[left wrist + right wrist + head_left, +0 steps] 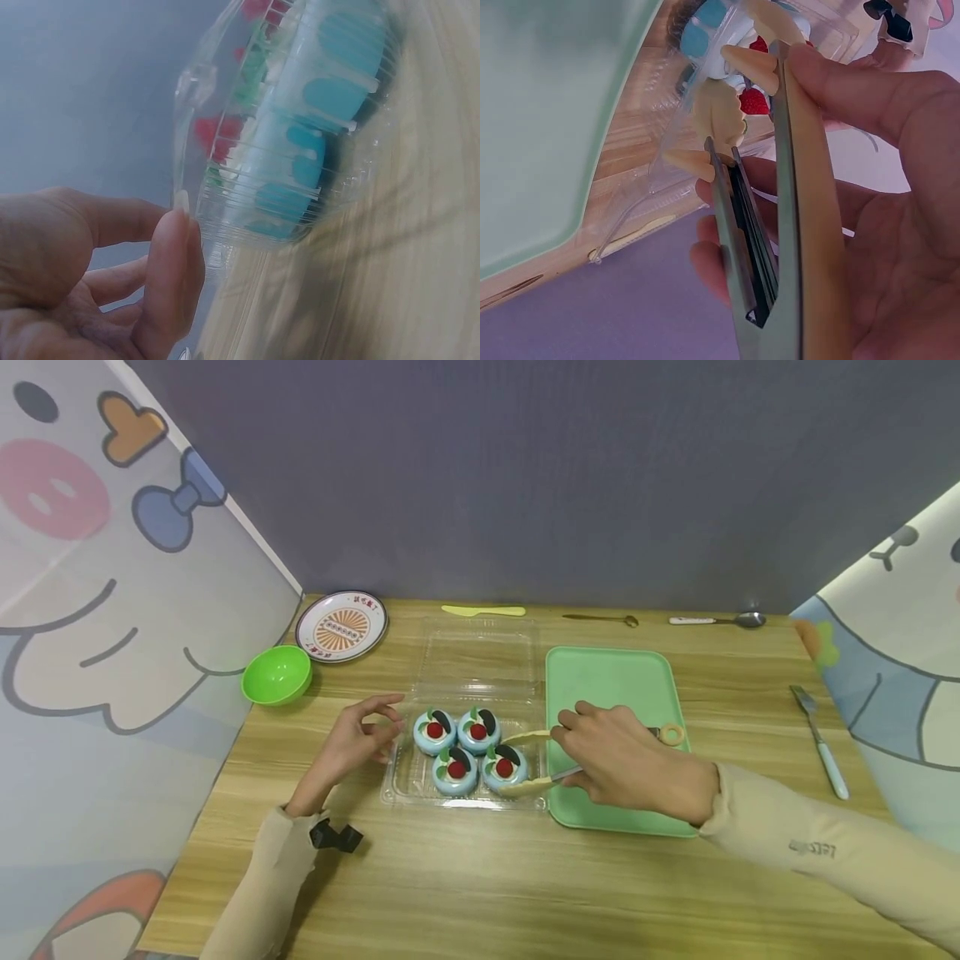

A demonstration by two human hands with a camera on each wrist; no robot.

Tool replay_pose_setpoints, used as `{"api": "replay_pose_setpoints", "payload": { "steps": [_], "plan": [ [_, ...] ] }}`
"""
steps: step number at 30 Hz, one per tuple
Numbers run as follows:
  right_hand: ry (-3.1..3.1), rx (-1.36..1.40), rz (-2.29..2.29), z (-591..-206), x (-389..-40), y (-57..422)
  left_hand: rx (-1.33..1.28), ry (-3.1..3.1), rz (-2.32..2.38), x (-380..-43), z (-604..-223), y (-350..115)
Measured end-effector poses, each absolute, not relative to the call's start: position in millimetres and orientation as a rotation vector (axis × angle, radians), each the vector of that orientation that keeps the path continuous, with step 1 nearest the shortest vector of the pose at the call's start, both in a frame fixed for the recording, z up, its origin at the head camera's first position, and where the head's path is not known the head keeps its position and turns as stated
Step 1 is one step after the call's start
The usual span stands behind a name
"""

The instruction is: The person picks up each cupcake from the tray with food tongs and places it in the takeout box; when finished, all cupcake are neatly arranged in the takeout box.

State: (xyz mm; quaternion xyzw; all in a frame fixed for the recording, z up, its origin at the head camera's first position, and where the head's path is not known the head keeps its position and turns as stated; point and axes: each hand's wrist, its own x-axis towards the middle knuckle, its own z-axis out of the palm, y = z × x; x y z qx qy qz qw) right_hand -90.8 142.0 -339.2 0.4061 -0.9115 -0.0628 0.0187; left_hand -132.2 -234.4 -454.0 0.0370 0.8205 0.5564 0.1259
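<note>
My right hand [611, 752] grips a pair of metal tongs [784, 187] with cream-coloured, scalloped tips. In the head view those tips reach to either side of the front-right small blue cake [491, 783]. Several such cakes, each topped with a red berry, green leaves and a dark piece, sit in a clear plastic box [408, 789] with its lid folded back. At the box's left side is my left hand [356, 739], fingers loosely bent and spread. The left wrist view puts a fingertip [182, 202] right at the box's rim.
A light green tray [607, 672] lies right of the box under my right hand. Back left are a patterned plate [341, 627] and green bowl [277, 677]. Along the back lie a yellow knife [483, 610] and two spoons [600, 617]; a fork [821, 743] lies far right.
</note>
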Motion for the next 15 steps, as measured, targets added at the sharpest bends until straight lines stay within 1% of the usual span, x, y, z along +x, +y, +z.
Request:
{"api": "replay_pose_setpoints", "payload": {
  "steps": [15],
  "plan": [
    [-2.858, 1.255, -0.246, -332.6, -92.4, 139.0, 0.105, 2.371, 1.633, -132.9, -454.1, -235.3]
  ]
}}
